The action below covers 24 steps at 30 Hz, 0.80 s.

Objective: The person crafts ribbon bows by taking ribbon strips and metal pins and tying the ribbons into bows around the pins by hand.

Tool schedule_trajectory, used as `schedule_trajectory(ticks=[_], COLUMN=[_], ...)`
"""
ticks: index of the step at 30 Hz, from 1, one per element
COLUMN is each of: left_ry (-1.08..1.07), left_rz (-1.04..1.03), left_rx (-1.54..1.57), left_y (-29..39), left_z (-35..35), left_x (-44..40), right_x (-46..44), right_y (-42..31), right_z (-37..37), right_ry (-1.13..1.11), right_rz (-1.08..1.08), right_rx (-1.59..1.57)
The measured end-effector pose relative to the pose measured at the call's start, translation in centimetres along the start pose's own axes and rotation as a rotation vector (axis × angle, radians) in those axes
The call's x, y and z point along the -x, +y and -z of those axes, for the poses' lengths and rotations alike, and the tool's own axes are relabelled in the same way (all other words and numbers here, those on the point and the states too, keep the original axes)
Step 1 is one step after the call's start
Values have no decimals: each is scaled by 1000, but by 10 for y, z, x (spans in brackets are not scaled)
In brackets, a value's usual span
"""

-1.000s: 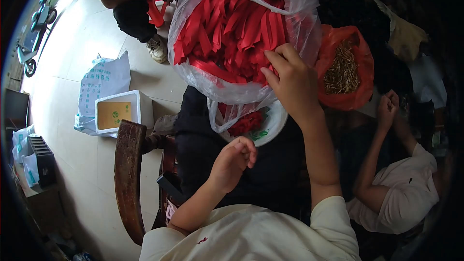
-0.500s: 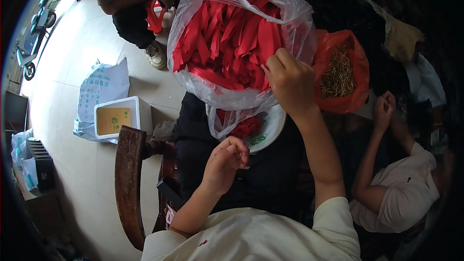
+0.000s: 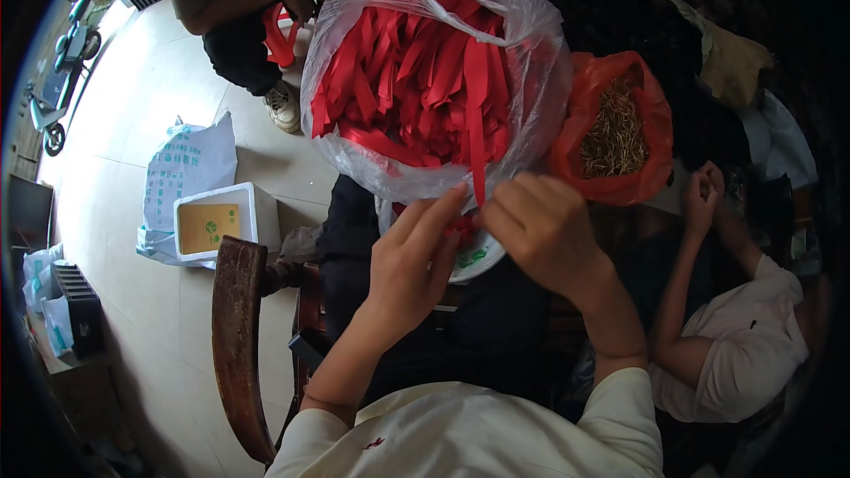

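Observation:
A clear plastic bag [image 3: 354, 164] full of red ribbon strips [image 3: 416, 80] stands at the top middle. One red ribbon [image 3: 477, 137] hangs over the bag's near rim, and its lower end is pinched in the fingers of my right hand [image 3: 540, 226]. My left hand [image 3: 412, 261] is just left of it, fingers apart and reaching toward the ribbon, with nothing visible in it. Under both hands, a white bowl [image 3: 487, 263] with red and green bits is partly hidden. A red bag [image 3: 651, 177] of thin gold-coloured pieces [image 3: 615, 133] lies to the right.
A wooden chair back [image 3: 237, 345] rises at the left. Behind it, a white foam box [image 3: 266, 217] rests by a printed sack [image 3: 190, 159] on the tiled floor. One person sits at the top left holding red ribbon [image 3: 281, 35]; another person's hands [image 3: 702, 197] are at the right.
My right hand has drawn a ribbon from the pile toward me, over the bag's rim. My left hand has risen beside it, its fingers extending.

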<state>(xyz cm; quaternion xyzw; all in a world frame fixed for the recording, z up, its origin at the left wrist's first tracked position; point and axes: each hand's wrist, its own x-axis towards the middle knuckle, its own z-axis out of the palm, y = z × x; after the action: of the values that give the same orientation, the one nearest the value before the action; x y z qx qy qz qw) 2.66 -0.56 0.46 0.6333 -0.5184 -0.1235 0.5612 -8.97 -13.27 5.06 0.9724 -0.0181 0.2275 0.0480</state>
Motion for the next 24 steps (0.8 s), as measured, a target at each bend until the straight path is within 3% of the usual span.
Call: schedule_trajectory(ticks=[3,4,6,9,10,11,14,16,17,20,23,24], left_ry=[-135,-170,-243,-136,-97,-17,271,505,487,368,-124,-194], left_rz=[-169,-143,-89,-81,120,143,275,439,460,545,572,566], left_rx=[-164,-59,150,420,737,909,1288,1362,1343,1294,987,958], left_y=[-6,-4,5,17,14,7,-15,-24,-24,-21,-6,3], left_z=[3,5,10,20,25,31,38,36,33,19,16,12], left_x=[-3,-2,3,3,13,17,24,20,17,13,5,4], right_x=[7,11,9,20,32,41,68,63,60,50,54,44], right_y=[-12,-14,-22,-32,-27,-22,-17,-20,-21,-33,-31,-31], right_z=[15,21,16,0,-5,-6,6,14,19,28,34,33], right_ry=[5,-1,191,140,32,-76,41,353,508,711,262,187], right_rz=[6,-15,-196,-393,-359,-322,-487,-525,-542,-546,-513,-534], right_rx=[-210,-361,-693,-996,-964,-930,-961,-916,-886,-1639,-1595,-1166])
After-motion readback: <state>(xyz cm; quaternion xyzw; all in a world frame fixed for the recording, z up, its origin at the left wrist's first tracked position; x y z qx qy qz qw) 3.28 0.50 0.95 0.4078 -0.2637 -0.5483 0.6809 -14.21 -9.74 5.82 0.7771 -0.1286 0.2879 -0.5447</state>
